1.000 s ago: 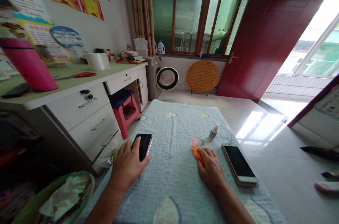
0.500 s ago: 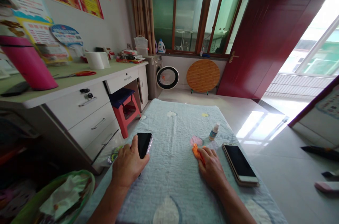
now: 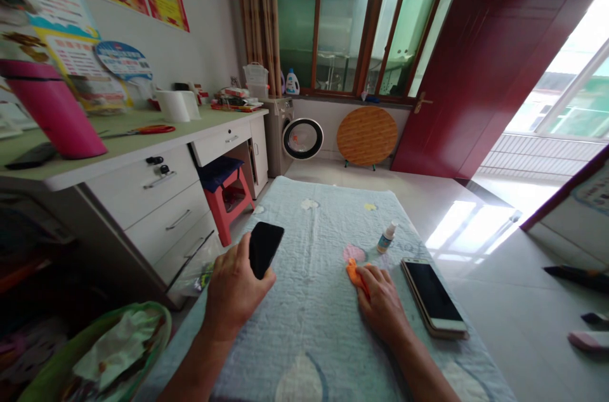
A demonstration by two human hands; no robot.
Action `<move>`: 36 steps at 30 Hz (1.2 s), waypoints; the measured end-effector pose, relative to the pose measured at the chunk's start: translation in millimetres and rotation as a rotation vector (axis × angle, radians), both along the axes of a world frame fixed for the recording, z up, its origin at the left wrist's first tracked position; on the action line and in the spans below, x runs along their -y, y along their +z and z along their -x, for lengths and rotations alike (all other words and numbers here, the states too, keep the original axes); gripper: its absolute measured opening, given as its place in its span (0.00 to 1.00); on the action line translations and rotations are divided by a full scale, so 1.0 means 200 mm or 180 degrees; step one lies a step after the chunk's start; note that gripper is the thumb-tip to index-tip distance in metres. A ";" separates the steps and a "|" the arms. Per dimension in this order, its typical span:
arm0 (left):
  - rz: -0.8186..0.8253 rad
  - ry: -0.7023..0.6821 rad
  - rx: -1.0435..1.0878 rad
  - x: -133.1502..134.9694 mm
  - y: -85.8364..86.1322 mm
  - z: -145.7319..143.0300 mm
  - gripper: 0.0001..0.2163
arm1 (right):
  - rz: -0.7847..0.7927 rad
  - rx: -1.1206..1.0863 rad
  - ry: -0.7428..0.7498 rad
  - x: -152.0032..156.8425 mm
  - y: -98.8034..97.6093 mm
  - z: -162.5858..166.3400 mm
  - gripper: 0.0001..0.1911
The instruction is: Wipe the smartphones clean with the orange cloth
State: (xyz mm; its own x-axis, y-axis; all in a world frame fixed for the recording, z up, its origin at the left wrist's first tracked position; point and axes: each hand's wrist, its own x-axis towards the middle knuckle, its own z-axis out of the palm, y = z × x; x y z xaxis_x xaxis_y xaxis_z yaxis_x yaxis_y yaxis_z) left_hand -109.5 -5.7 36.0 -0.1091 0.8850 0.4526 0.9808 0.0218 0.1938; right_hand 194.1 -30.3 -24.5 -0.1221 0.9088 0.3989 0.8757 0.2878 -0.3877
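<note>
My left hand [image 3: 236,285] is closed around a dark smartphone [image 3: 265,248], held tilted over the light blue quilted cloth [image 3: 304,300] with its black face showing. On the right, my right hand [image 3: 382,297] rests on the cloth, fingers curled over a bunched orange cloth [image 3: 354,273]. Part of the orange cloth is hidden under the fingers. Just beyond that hand stands a small spray bottle [image 3: 386,238] with a white cap. To its right lies a second smartphone [image 3: 434,297], gold and white, screen up.
A desk [image 3: 157,155] with drawers runs along the left, bearing a pink flask [image 3: 61,113]. A red stool [image 3: 227,199] stands beside it. At lower left is a green-rimmed basket [image 3: 166,326]. Farther back are a washing machine with its round door [image 3: 303,138] open and a round wooden tabletop [image 3: 367,136].
My left hand has raised the smartphone and tilted it, so more of its black face shows. My right hand stays on the orange cloth. The view has shifted slightly.
</note>
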 end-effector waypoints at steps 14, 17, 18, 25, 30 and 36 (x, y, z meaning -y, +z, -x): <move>0.1027 -0.1344 0.0584 0.10 -0.09 -0.51 0.29 | 0.0007 -0.0542 0.0016 0.00 -0.02 -0.02 0.13; 0.1126 -0.1246 0.0522 0.07 -0.11 -0.52 0.28 | -0.0122 -0.0699 -0.0074 -0.01 -0.03 -0.02 0.13; 0.1148 -0.1215 0.0500 0.07 -0.12 -0.53 0.27 | -0.0174 -0.0766 -0.0144 -0.01 -0.04 -0.01 0.14; 0.1251 -0.1138 0.0324 0.07 -0.14 -0.53 0.25 | -0.0320 -0.0887 -0.0221 0.00 -0.02 0.00 0.05; 0.1751 -0.1567 0.0429 0.08 -0.09 -0.45 0.41 | -0.0351 -0.0904 -0.0074 0.00 0.01 0.01 0.05; 0.2202 -0.2009 0.0521 0.08 -0.07 -0.34 0.51 | -0.0377 -0.1162 0.0166 0.00 0.01 0.01 0.09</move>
